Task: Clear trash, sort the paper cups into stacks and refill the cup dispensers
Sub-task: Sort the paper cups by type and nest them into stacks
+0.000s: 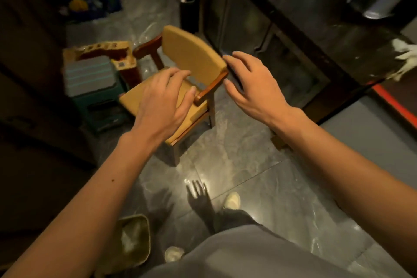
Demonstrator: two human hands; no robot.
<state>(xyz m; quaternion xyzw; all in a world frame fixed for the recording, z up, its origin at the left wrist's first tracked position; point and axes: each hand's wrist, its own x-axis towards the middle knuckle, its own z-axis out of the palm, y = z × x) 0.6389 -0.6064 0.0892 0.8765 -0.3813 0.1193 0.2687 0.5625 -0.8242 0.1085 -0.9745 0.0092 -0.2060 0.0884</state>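
Trash shows as pale crumpled stuff in a small bin (135,238) on the floor, near the person's left shoe (173,253); no paper cups can be made out; left hand (163,99) hangs over a yellow chair (191,56), fingers spread, holding nothing; right hand (252,84) is spread and empty beside the chair's backrest, near a dark counter (316,36).

Grey shirt (259,255), seemingly pale shoes (232,200).
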